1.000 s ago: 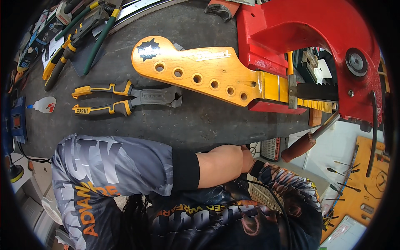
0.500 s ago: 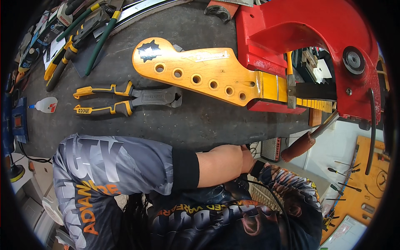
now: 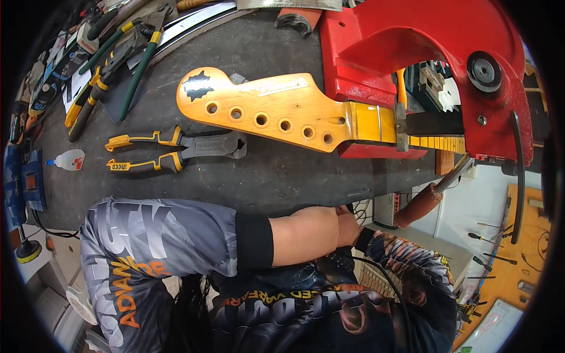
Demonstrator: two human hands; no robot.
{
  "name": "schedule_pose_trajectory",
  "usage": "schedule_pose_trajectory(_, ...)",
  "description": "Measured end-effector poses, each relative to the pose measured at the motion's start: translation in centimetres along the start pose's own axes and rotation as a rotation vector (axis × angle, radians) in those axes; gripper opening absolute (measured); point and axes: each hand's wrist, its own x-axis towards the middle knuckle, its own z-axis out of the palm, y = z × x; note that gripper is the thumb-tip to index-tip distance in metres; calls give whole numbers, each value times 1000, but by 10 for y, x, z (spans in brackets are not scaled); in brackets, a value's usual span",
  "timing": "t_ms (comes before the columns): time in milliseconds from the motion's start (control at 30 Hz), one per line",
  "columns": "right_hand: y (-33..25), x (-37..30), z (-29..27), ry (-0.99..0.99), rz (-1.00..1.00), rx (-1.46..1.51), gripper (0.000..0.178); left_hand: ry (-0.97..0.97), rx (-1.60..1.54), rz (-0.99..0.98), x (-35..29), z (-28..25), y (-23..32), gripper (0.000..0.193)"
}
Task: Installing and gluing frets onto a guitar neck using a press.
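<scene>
Nearer than the guitar neck (image 3: 262, 112), the left forearm (image 3: 303, 232) is crossed towards the right wrist (image 3: 349, 229), same as one second ago; only the view is shifted slightly, so the neck is left untouched. Whether each grip is clenched or loose cannot be told. Before the neck's head, pliers (image 3: 203, 146) are laid on the tabletop (image 3: 282, 179); its fretted part is supported on the red press (image 3: 412, 26).

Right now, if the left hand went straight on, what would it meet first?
Probably the right wrist, just beyond the left forearm, though they overlap in the picture and depth is unclear.
</scene>
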Motion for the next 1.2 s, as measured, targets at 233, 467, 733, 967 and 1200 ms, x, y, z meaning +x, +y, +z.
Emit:
schedule_pose_trajectory(233, -3, 0, -6, 90, -42, -45, 58, -21, -82, -5, 4, 4, -1, 19)
schedule_pose_trajectory(467, -10, 0, -8, 183, -88, -86, 50, 30, 73, -42, 1, 6, 7, 21)
schedule_pose_trajectory(733, -10, -5, -12, 115, -41, -35, 39, 5, 29, -41, 4, 12, 7, 22)
schedule_pose_trajectory(967, -10, -3, -14, 220, -93, -34, 33, 22, 34, -31, 3, 9, 4, 22)
schedule_pose_trajectory(1200, -12, -2, -17, 212, -92, -56, 32, 15, 61, -18, 4, 12, 4, 21)
